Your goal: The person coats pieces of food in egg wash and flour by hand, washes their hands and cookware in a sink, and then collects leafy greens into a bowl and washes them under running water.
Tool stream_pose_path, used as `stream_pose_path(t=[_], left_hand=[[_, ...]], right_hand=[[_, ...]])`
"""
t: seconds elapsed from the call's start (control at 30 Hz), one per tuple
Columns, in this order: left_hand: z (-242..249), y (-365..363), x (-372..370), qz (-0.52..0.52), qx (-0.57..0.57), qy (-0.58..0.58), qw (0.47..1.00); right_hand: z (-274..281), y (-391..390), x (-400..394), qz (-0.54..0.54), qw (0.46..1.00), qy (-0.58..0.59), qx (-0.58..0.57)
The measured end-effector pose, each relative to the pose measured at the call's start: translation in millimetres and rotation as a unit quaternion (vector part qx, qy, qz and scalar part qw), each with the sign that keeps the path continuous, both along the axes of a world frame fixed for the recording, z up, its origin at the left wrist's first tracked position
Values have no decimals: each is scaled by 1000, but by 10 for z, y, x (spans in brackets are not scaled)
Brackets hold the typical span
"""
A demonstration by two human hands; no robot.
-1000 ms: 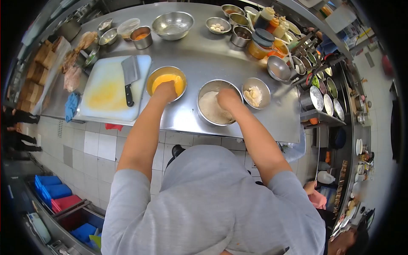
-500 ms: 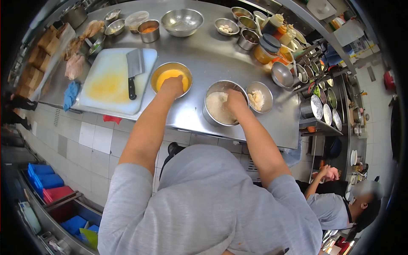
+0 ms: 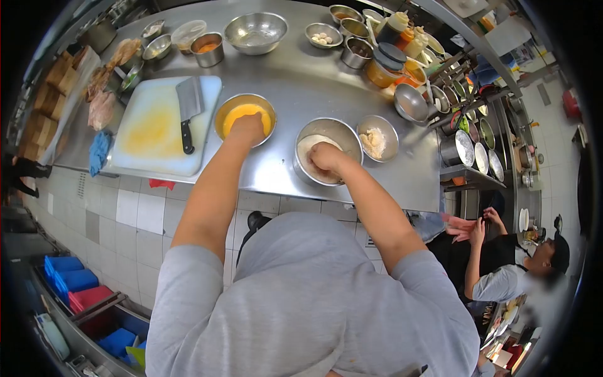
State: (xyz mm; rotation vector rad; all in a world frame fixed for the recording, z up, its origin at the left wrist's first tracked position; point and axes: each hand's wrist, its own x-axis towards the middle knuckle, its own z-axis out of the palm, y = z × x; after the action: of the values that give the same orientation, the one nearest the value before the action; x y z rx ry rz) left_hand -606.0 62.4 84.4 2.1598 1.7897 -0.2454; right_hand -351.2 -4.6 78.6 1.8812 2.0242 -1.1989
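Note:
My left hand [image 3: 249,129] dips into a steel bowl [image 3: 217,123] of yellow liquid [image 3: 237,115] that looks like beaten egg; its fingertips are below the surface and hidden. Inside a deeper steel bowl [image 3: 353,139] of pale flour-like powder [image 3: 306,147] is my right hand [image 3: 326,156], fingers curled down into the powder; what they hold, if anything, cannot be seen. Just right of that bowl, a smaller steel bowl [image 3: 394,139] holds pale coated pieces [image 3: 374,142].
Left of the egg bowl, a cleaver [image 3: 189,113] lies on a yellow-stained white cutting board [image 3: 198,164]. Bowls, sauce bottles [image 3: 392,26] and a steel mixing bowl [image 3: 255,32] line the back. A blue cloth [image 3: 99,152] hangs at the left. A co-worker [image 3: 502,270] stands at the right.
My right hand has moved left within the powder bowl, from its right side toward the middle. My left hand stays in the yellow liquid. The co-worker has shifted and raised their hands.

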Motion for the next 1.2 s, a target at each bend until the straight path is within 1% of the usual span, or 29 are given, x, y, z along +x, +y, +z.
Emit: stream_pose_path(t=[0.07,0.1,0.13,0.17,0.2,0.27,0.3,0.37,0.4,0.47,0.5,0.53,0.57,0.6,0.67,0.7,0.77,0.83,0.87,0.9,0.97,1.0,1.03,1.07,1.1,1.13,1.17,1.2], left_hand=[[19,-12,-17,-3,7,-5,1000],[7,-22,-25,-4,8,-10,1000],[0,-17,-27,-8,11,-13,1000],[13,-30,-20,-5,17,-13,1000],[13,-47,-10,-3,23,-13,1000],[28,-61,-3,-9,17,-12,1000],[48,-49,5,-10,12,-7,1000],[70,-52,16,-7,15,-7,1000],[66,-62,19,2,11,-6,1000],[58,-42,27,-2,17,-7,1000],[42,-52,26,-3,20,-8,1000],[32,-56,25,-6,20,-7,1000],[40,-55,26,-6,21,-4,1000],[51,-46,35,-6,24,0,1000],[97,-49,50,1,10,-1,1000],[122,-57,55,9,-5,-2,1000],[148,-57,67,13,-11,-9,1000],[143,-56,66,19,-18,-15,1000],[106,-50,66,11,0,-13,1000],[72,-52,45,6,19,-9,1000],[80,-59,44,12,20,-1,1000],[78,-55,45,7,22,1,1000],[31,-46,25,13,23,6,1000],[-42,-28,6,-1,36,14,999],[-58,-5,0,-16,50,22,998],[-80,22,8,15,25,41,999],[-41,-4,26,19,24,46,998],[20,-33,54,36,17,43,998]], right_hand=[[52,83,3,117,989,-88,22],[93,80,6,112,989,-89,24],[143,79,27,15,994,-86,71],[175,63,54,-82,986,-82,117],[200,-8,36,-87,986,-86,117],[219,-181,-50,-93,973,-137,158],[244,-184,-56,-99,972,-140,161],[306,-161,-56,-19,995,-94,19],[327,-176,-36,-24,995,-93,20],[348,-207,1,34,999,-29,-5],[289,-247,7,31,999,-27,-6],[204,-282,14,36,997,-23,61],[240,-324,2,42,991,-18,127],[292,-355,25,39,991,-17,129],[506,-422,118,-28,981,110,158],[674,-448,180,-28,981,111,159],[979,-491,401,-142,963,117,198],[1093,-461,768,-186,945,111,246],[1135,-453,940,-207,933,97,276],[1157,-432,1121,-225,921,85,306],[672,-229,1691,-250,905,160,305],[667,-233,1801,-243,906,166,303],[672,-247,1877,-230,934,72,265],[678,-253,1883,-214,950,-22,227],[694,-289,1813,-209,951,-16,229],[688,-370,1732,-203,933,-56,292],[696,-440,1637,-198,910,-95,352],[749,-472,1532,-197,911,-90,351]])
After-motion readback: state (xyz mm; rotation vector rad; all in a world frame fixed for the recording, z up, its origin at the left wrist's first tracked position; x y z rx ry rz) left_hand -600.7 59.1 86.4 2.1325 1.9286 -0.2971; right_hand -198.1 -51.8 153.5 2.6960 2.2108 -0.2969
